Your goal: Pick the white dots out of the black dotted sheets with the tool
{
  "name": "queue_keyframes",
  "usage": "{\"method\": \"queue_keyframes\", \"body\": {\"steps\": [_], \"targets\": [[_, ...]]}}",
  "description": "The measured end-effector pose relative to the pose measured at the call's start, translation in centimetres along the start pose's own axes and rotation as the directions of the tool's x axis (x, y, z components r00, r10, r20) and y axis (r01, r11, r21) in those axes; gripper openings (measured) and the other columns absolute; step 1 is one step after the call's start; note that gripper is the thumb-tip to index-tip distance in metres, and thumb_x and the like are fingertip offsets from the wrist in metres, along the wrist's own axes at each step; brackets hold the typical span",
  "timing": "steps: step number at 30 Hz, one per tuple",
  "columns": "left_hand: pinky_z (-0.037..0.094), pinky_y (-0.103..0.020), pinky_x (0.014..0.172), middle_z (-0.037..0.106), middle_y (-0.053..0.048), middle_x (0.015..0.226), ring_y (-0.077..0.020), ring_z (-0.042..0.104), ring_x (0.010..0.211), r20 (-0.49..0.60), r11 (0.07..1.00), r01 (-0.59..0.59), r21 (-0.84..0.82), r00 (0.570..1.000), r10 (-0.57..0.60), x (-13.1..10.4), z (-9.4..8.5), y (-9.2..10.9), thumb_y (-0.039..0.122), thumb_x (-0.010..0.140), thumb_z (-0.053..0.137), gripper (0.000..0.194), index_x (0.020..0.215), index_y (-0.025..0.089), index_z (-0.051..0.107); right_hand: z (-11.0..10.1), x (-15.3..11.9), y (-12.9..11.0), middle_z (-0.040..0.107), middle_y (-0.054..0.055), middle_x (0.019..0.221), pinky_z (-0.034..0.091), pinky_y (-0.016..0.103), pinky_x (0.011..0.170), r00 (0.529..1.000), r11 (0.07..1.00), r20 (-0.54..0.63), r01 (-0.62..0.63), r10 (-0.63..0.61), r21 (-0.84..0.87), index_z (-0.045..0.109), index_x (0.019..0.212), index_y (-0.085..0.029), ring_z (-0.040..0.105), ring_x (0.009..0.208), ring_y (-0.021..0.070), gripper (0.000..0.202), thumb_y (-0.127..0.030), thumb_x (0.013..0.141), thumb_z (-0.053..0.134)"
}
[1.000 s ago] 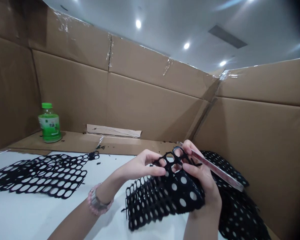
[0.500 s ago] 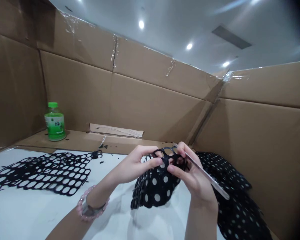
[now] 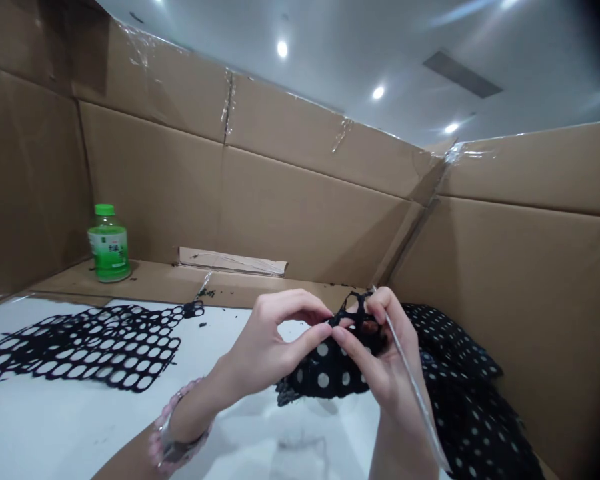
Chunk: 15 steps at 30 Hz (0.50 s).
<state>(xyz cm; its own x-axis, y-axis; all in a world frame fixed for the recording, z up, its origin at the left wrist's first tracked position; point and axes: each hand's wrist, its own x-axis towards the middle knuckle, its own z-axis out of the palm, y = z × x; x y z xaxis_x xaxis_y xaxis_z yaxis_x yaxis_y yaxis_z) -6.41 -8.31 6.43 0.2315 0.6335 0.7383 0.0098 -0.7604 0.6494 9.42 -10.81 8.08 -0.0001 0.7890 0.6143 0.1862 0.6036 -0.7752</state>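
Observation:
Above the white table, both hands hold a piece of black fabric with white dots (image 3: 324,379); a strip of open black mesh rises along its top edge. My left hand (image 3: 273,337) pinches that edge between thumb and fingers. Close against it, my right hand (image 3: 387,360) grips the same edge with its thumb and also keeps a thin, light-coloured stick-like tool (image 3: 414,387) between its fingers, slanting down past the wrist. What kind of tool it is, I cannot make out. The fingertips behind the fabric are partly hidden.
On the left of the white table (image 3: 100,433) lies a black mesh sheet with round holes (image 3: 150,353). More dotted black fabric (image 3: 480,417) is heaped at the right. A green bottle (image 3: 109,247) stands by the cardboard wall (image 3: 290,200), near a cardboard strip (image 3: 233,261).
My left hand has moved right, its thumb now meeting my right thumb at the fabric edge. My right hand has shifted slightly right, and the tool has swung to a steeper slant.

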Motion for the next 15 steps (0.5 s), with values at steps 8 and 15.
{"method": "queue_keyframes", "body": {"steps": [8, 15], "targets": [[0.052, -0.02, 0.056, 0.07, -0.003, 0.065, -0.0124, 0.064, 0.059, -0.22, 0.996, 0.059, -0.072, 0.973, -0.074, 0.5, 0.2, -1.5, 0.019, 0.084, 0.059, 0.018, 0.068, 0.015, 0.066, 1.1, -0.2, 0.3, 0.048, -0.006, 0.069, 0.042, 0.023, 0.055, 0.996, 0.992, -0.028, 0.085, -0.088, -0.089, 0.035, 0.076, -0.026, 0.051, 0.06, 0.0121, 0.033, -0.021, 0.08, 0.068], [0.052, -0.021, 0.059, 0.068, -0.003, 0.075, -0.0109, 0.062, 0.061, -0.332, 0.928, 0.204, -0.312, 0.892, -0.308, 2.8, -1.9, -7.0, 0.045, 0.082, 0.061, 0.03, 0.077, 0.016, 0.064, -3.1, -0.9, -0.7, 0.049, -0.002, 0.076, 0.046, 0.026, 0.059, 0.999, 1.0, -0.042, -0.02, 0.02, 0.013, 0.04, 0.08, -0.026, 0.051, 0.065, 0.0145, 0.033, -0.021, 0.075, 0.073]]}}
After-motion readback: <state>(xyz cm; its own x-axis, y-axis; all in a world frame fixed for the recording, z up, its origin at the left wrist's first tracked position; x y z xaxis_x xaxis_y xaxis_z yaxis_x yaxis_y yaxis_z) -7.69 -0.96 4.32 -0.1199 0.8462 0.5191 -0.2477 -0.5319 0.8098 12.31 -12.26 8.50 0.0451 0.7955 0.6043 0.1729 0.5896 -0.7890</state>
